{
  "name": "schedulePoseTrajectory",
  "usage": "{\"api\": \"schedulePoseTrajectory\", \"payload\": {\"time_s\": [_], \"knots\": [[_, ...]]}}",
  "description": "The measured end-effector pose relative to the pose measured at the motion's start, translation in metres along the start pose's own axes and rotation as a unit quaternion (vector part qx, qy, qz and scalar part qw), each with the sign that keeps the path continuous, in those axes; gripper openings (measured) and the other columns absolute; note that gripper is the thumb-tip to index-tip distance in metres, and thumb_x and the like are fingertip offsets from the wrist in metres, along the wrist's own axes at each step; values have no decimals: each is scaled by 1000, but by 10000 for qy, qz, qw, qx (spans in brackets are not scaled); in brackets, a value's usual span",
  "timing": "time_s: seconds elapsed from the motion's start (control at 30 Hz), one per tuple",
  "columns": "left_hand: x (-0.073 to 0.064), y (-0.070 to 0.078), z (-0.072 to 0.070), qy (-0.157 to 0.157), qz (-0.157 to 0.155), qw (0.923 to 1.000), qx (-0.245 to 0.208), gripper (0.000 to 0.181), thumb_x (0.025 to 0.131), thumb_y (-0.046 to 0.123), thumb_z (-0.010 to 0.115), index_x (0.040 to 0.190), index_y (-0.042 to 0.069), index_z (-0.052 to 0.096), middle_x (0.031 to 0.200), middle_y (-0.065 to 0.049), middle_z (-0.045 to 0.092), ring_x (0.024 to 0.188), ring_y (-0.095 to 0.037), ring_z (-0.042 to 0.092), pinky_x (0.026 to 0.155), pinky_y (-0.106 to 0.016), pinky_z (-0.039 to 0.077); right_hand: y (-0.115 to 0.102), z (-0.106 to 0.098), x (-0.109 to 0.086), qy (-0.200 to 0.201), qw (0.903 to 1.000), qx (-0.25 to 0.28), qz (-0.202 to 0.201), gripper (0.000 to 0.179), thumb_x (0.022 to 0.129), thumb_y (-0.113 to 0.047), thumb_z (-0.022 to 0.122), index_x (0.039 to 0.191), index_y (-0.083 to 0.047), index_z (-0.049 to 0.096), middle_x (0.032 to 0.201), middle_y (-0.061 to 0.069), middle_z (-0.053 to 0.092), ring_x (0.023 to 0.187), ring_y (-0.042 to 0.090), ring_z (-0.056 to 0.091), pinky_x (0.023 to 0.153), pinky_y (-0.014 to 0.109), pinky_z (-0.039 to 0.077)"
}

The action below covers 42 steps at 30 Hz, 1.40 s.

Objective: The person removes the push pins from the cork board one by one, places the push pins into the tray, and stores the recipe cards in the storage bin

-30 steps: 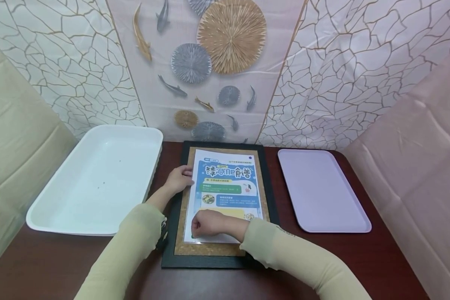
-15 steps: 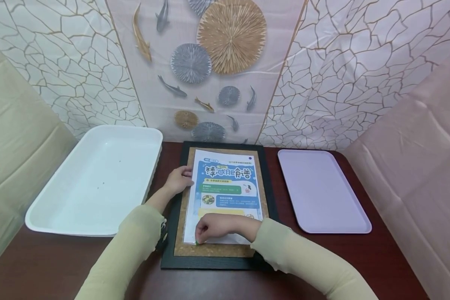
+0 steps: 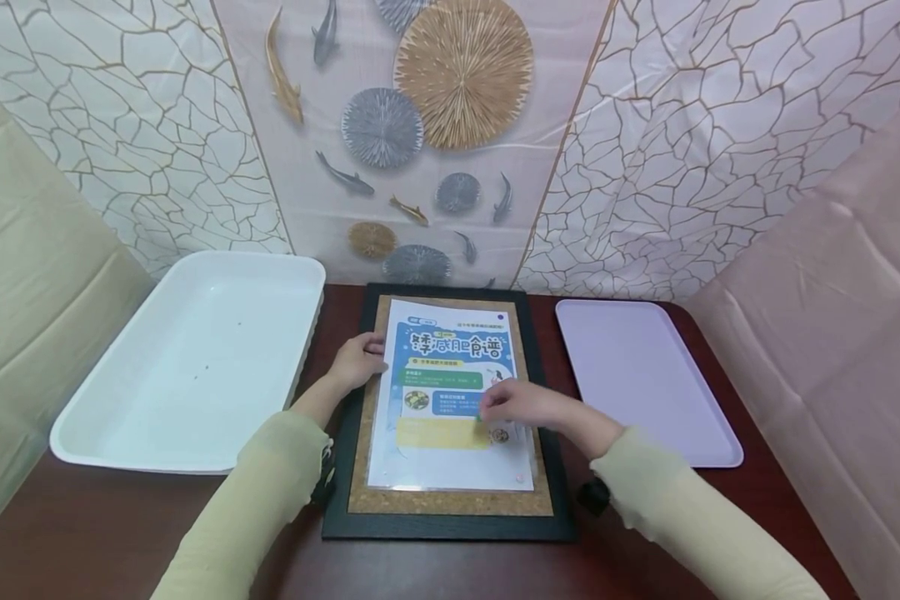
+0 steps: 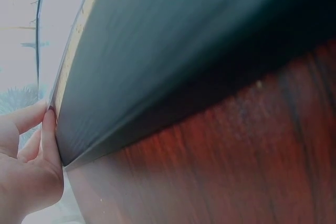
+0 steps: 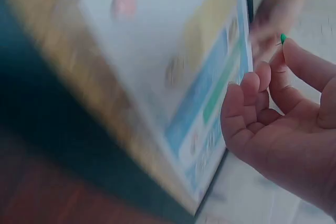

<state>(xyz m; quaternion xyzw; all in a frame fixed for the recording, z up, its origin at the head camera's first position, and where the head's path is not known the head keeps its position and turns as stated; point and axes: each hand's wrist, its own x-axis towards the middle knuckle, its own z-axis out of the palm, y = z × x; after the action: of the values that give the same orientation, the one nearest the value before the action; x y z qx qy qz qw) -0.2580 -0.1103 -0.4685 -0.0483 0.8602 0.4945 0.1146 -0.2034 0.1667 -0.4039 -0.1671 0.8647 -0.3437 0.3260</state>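
A printed poster with a blue upper part lies on a cork board in a black frame. At the board's left side my left hand rests with extended fingers touching the poster's edge; in the left wrist view the thumb and fingertips meet there. Over the poster's lower right, my right hand pinches a small pin with a green head between thumb and forefinger. A dark purple dot marks the poster's upper right corner, and a pinkish dot its lower right.
A deep white tray stands to the left of the board. On the right lies a shallow pale lilac tray. All rest on a dark red-brown table, with patterned cloth walls behind and plain cloth at the sides.
My right hand has lifted off the poster's lower left corner and moved up and right with the green pin, uncovering the poster's lower part. The left hand stays in place.
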Motion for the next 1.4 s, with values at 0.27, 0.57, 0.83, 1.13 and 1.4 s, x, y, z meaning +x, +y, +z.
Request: {"api": "schedulePoseTrajectory", "payload": {"time_s": [0.27, 0.57, 0.83, 1.13, 1.4], "knots": [[0, 0, -1, -5, 17, 10000, -26, 55, 88, 9, 60, 140, 8, 41, 123, -16, 56, 111, -29, 56, 97, -41, 46, 34, -55, -25, 1013, 9944, 97, 300, 25, 95, -15, 49, 99, 8, 59, 103, 15, 60, 97, 28, 53, 84, 38, 48], [-1, -1, -1, -29, 27, 10000, -12, 55, 89, 10, 59, 141, 8, 40, 124, -16, 56, 111, -28, 56, 97, -41, 46, 80, -105, -40, 1842, 9773, 249, 1018, 43, 98, -20, 43, 122, 16, 46, 127, 32, 45, 114, 41, 44, 98, 50, 42], [-1, -1, -2, -49, -4, 10000, -54, 55, 89, 10, 59, 140, 9, 41, 124, -15, 56, 111, -28, 57, 97, -40, 47, 112, -120, -38, 2295, 9570, 414, 1729, 46, 96, -22, 44, 124, 15, 45, 133, 33, 40, 121, 45, 40, 99, 48, 42], [0, -1, -2, -79, 61, 9999, -139, 55, 89, 9, 59, 141, 7, 40, 125, -16, 56, 112, -27, 57, 96, -38, 48, 140, -114, -31, 2818, 9330, 272, 2220, 41, 89, -22, 54, 112, 12, 57, 110, 28, 55, 86, 21, 53, 69, 27, 45], [1, -2, -2, -79, 30, 9999, -132, 56, 89, 9, 60, 141, 8, 40, 124, -15, 56, 112, -26, 58, 96, -37, 48, 148, -109, -29, 2769, 9279, 27, 2497, 27, 86, -21, 56, 81, 4, 63, 70, 5, 55, 75, 21, 50, 64, 27, 40]]}}
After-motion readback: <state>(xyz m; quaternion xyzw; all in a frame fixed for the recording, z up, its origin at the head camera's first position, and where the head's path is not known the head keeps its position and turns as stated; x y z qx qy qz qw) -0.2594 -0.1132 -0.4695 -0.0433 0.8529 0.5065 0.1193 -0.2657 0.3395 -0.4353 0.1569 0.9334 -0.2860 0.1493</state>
